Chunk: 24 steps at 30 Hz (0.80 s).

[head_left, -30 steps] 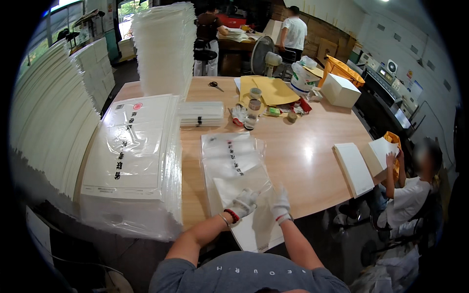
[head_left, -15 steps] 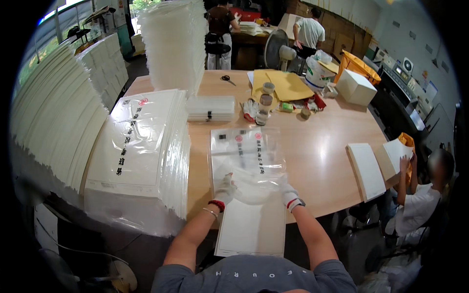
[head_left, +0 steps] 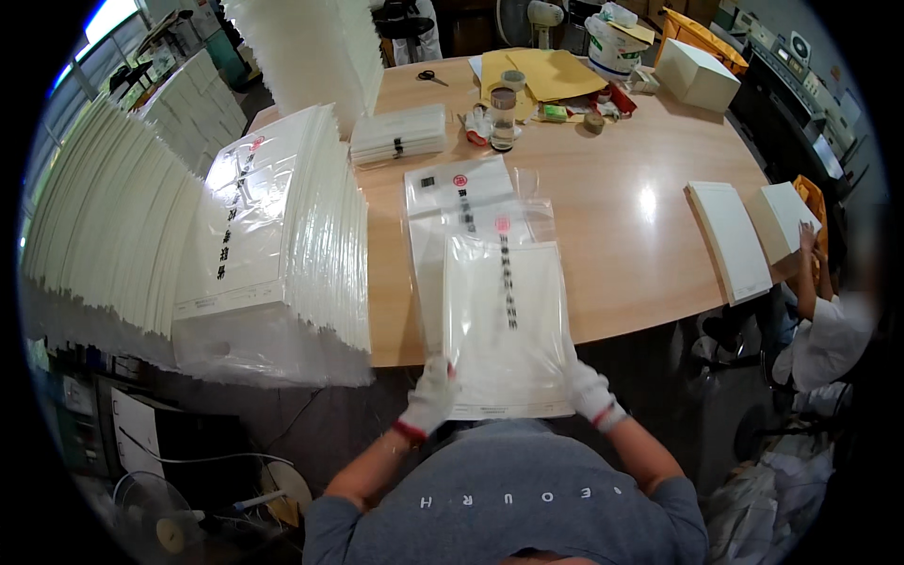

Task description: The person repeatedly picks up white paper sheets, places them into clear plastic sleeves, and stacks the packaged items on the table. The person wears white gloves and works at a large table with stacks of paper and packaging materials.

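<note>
A clear plastic bag with dark and red print [head_left: 507, 358] lies over white paper, most of which is inside it; the near end overhangs the table's front edge by my body. My left hand [head_left: 433, 388], in a white knit glove with a red cuff, is closed on its lower left edge. At the lower right edge my right hand [head_left: 588, 384], gloved alike, grips the bag and paper. Under the far end lies another printed white pack in clear plastic [head_left: 428, 212]. A tall stack of similar packs [head_left: 259, 198] stands to the left.
More stacked white paper [head_left: 104, 226] rises at the far left. Clear bundles [head_left: 400, 134], scissors [head_left: 431, 77], a water bottle [head_left: 503, 122] and yellow envelopes [head_left: 556, 73] lie toward the back. At right, a seated person's hand [head_left: 808, 237] touches a paper block [head_left: 777, 212] beside another block [head_left: 730, 240].
Both hands have come toward my body. The clear bag, bunched partway along the white paper before, now stretches over most of it. The view has tipped downward.
</note>
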Tool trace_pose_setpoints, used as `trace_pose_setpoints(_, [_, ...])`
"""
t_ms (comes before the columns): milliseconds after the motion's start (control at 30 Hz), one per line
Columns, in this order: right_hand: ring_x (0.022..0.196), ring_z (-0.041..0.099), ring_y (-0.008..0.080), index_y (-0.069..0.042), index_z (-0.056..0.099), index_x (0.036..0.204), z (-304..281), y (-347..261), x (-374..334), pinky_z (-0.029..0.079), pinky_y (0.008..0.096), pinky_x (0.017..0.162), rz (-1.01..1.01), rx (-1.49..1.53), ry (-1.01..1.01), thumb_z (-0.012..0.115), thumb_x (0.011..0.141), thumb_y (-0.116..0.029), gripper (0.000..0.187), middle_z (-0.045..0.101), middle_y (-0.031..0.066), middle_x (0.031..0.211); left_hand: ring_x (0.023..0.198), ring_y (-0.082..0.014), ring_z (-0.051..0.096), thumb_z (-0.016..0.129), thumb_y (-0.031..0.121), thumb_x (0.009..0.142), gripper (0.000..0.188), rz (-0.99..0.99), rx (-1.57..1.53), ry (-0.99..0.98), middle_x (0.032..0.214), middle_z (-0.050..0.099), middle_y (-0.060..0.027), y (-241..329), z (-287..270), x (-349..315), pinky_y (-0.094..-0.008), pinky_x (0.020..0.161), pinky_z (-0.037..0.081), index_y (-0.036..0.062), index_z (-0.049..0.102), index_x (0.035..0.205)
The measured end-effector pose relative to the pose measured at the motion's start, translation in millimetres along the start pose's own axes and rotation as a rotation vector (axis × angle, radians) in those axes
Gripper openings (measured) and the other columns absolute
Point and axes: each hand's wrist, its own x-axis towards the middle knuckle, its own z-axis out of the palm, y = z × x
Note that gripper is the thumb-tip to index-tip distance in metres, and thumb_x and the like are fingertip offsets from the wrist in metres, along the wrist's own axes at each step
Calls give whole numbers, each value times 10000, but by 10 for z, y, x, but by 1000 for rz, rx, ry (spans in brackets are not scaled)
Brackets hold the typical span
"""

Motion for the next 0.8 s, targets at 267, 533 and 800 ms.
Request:
trace_pose_setpoints(267, [567, 557, 358, -103, 440, 1192, 13, -179, -361, 443, 483, 502, -30, 60, 205, 514, 794, -165, 409, 563, 173, 628, 690, -360, 531, 505, 102, 809, 114, 295, -71, 38, 759, 507, -197, -473, 359, -300, -398, 585, 420, 9, 455, 764])
trace_pose_setpoints(533, [783, 606, 194, -49, 474, 1187, 539, 434, -531, 485, 341, 673, 120, 729, 334, 597, 791, -267, 468, 628, 106, 881, 626, -173, 523, 430, -21, 735, 65, 63, -505, 37, 665, 516, -99, -715, 434, -210, -264, 564, 421, 1, 490, 732])
trace_pose_setpoints(800, [893, 549, 150, 3, 447, 1199, -113, -959, 451, 471, 273, 751, 8, 1944, 2, 510, 842, -193, 412, 549, 77, 1059, 532, -174, 491, 472, 62, 712, 93, 801, -451, 213, 704, 548, -85, 832, -1345, -64, -284, 484, 406, 23, 489, 629])
